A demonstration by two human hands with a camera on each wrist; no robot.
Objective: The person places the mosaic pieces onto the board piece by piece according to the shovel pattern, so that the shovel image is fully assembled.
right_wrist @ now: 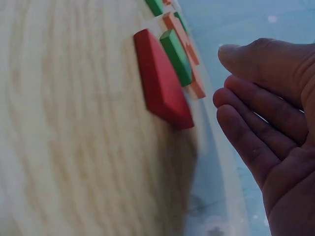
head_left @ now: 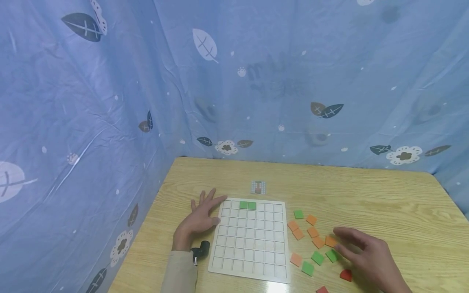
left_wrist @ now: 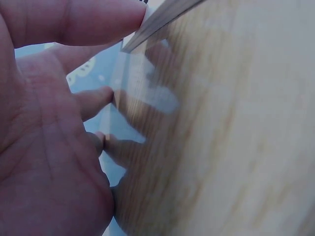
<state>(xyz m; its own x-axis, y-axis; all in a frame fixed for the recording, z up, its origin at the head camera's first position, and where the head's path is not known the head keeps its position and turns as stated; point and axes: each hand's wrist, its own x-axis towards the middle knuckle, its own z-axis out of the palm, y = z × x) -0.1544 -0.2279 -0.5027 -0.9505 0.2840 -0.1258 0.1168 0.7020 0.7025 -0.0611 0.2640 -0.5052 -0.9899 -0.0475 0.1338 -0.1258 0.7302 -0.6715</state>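
A white grid board (head_left: 250, 244) lies on the table with two green tiles (head_left: 247, 205) side by side in its top row. My left hand (head_left: 198, 219) rests at the board's left side, fingers spread, with a finger at the upper left corner and the thumb by the edge. Over the loose tiles, my right hand (head_left: 370, 256) hovers with thumb and fingers apart, close to an orange tile (head_left: 330, 241) and a green tile (head_left: 332, 255). Below it lies a red piece with a curved side (head_left: 346, 275), seen large in the right wrist view (right_wrist: 160, 78). Nothing shows between the right fingers (right_wrist: 251, 132).
Several orange tiles (head_left: 312, 232) and green tiles (head_left: 307, 268) are scattered right of the board. Another red piece (head_left: 322, 289) sits at the bottom edge. A small patterned card (head_left: 258, 187) lies beyond the board. Blue leaf-print curtain (head_left: 256, 101) hangs behind the wooden table (head_left: 366, 195).
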